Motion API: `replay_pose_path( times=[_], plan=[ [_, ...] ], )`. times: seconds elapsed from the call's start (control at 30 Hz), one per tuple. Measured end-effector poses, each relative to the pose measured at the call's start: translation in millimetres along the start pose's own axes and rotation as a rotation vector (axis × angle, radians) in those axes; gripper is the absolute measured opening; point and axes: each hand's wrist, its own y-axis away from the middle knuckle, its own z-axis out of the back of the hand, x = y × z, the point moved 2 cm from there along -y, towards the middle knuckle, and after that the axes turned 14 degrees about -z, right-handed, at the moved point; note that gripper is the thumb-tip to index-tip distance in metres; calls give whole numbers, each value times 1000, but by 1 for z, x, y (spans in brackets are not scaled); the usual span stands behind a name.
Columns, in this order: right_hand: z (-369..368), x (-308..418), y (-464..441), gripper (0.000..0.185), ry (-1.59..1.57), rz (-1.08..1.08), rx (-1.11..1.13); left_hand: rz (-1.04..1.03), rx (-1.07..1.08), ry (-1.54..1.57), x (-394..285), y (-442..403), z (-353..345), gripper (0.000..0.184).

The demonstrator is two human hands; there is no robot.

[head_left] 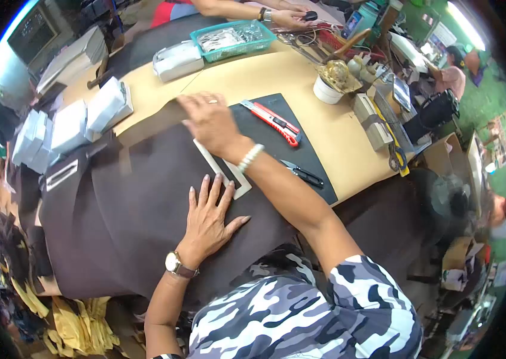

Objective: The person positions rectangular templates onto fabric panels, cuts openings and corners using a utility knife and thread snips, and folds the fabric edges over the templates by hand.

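Note:
Dark brown sheet material covers much of the table. My left hand lies on it with fingers spread, the fingertips beside the lower end of a pale rectangular frame. Farther up, my right hand is over the sheet's far edge, above the frame's upper end; its fingers are bent and blurred, and their grip is unclear. Right of it, a red utility knife rests on a dark mat. Small black snips lie lower on that mat.
White stacks stand at the left, near another pale slotted frame. A teal basket and white cup stand beyond the mat. Scissors hang at the right edge. Another person's hands are across the table.

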Motion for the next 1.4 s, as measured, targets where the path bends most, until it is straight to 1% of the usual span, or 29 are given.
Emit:
replay_pose_path(
  times=[0.03, 0.07, 0.13, 0.2, 0.27, 0.3, 0.33, 0.37, 0.4, 0.43, 0.5, 0.53, 0.63, 0.67, 0.7, 0.77, 0.8, 0.87, 0.9, 0.93, 1.03, 1.07, 1.1, 1.17, 1.2, 1.27, 1.37, 1.4],
  plan=[
    [22, -4, 8, 38, -15, -8, 39, 14, -14, 17, -1, 1, -3, 71],
    [49, -8, 22, 34, 49, -63, 115, 26, -28, 34, -2, 3, -5, 71],
    [93, -21, 61, 27, 162, -160, 118, 54, -60, 31, -7, 3, -3, 70],
    [129, -34, 102, 27, 300, -315, 140, 58, -108, 40, -14, 4, -5, 70],
    [153, -45, 138, 28, 419, -430, 112, -32, -40, 74, -26, 5, -7, 69],
    [158, -51, 152, 27, 367, -508, 107, -80, -4, 91, -33, 5, -9, 68],
    [162, -54, 163, 26, 314, -592, 101, -135, -64, 228, -43, 3, -11, 67],
    [166, -57, 170, 24, 261, -678, 94, -158, -22, 249, -53, -2, -13, 65],
    [168, -58, 172, 20, 284, -669, 64, -194, -26, 221, -59, -6, -21, 64],
    [172, -61, 170, 19, 254, -718, 41, -230, -30, 192, -65, -10, -28, 63],
    [175, -66, 163, 18, 187, -812, -9, -223, -32, 164, -75, -19, -35, 63],
    [178, -67, 158, 17, 186, -803, -104, -218, -34, 147, -78, -25, -37, 63],
    [191, -51, 139, 18, -84, -791, -251, -199, -64, 143, -87, -41, -47, 64],
    [195, -35, 131, 19, -74, -765, -241, -190, -73, 146, -91, -45, -46, 63],
    [193, -25, 131, 20, -216, -821, -223, -182, -99, 146, -93, -47, -45, 62],
    [186, -9, 139, 21, -232, -717, -127, -162, -152, 139, -93, -50, -43, 58],
    [179, -3, 146, 22, -273, -688, -80, -181, -155, 128, -92, -48, -44, 55],
    [168, 9, 156, 25, -320, -659, 17, -256, -167, 90, -90, -44, -59, 54],
    [161, 6, 164, 24, -248, -598, 15, -297, -172, 72, -90, -42, -66, 54],
    [158, 1, 169, 23, -188, -614, -10, -278, -142, 51, -91, -42, -62, 50],
    [155, -22, 186, 22, 12, -678, -100, -242, -192, 171, -92, -48, -51, 52],
    [155, -28, 188, 22, 61, -709, -123, -206, -264, 287, -91, -49, -43, 47],
    [156, -33, 191, 21, 115, -725, -98, -184, -285, 357, -89, -49, -40, 46],
    [159, -40, 190, 22, 290, -617, -89, -132, -330, 495, -80, -47, -31, 45],
    [161, -42, 187, 23, 316, -606, -90, -105, -338, 491, -72, -46, -24, 43],
    [164, -47, 174, 25, 364, -581, -93, -64, -307, 335, -50, -50, 1, 44],
    [159, -56, 130, 31, 340, -497, -90, 6, -263, 132, -7, -57, 23, 48],
    [154, -59, 112, 33, 300, -489, -58, 29, -273, 100, 8, -63, 24, 49]
  ],
)
